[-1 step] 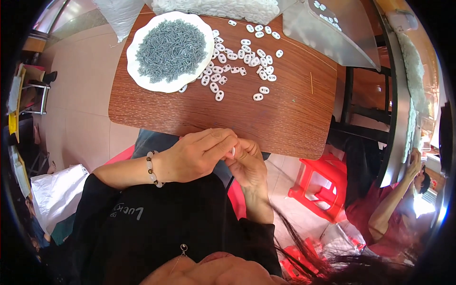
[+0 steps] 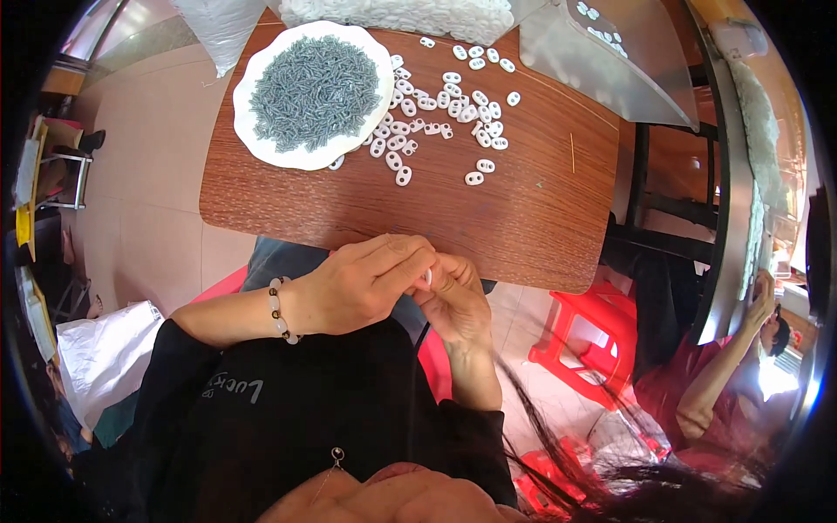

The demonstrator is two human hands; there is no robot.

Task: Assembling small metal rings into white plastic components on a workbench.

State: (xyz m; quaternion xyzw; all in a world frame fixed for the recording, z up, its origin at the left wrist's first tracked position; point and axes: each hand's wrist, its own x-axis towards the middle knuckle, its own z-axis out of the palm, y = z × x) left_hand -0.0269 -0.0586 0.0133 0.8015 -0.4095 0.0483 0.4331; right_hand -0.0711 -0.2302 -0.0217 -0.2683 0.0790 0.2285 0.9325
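My left hand (image 2: 362, 281), with a beaded bracelet at the wrist, meets my right hand (image 2: 455, 296) just off the near edge of the wooden table. Both are closed, fingers and thumbs pinched together around a small white piece (image 2: 428, 277). Only a sliver of it shows; my fingers hide the rest. Beyond them on the tabletop lie several loose white oval plastic pieces with two holes (image 2: 403, 176). A scalloped white plate (image 2: 248, 139) at the far left holds a heap of small grey-blue screw-like pieces (image 2: 314, 91).
A pile of white pieces (image 2: 397, 16) borders the table's far edge, beside a translucent bin (image 2: 602, 65). A thin yellowish stick (image 2: 572, 152) lies at the right. Red plastic stools (image 2: 586, 340) stand right of the table. Another person's arm (image 2: 719, 366) is at the far right.
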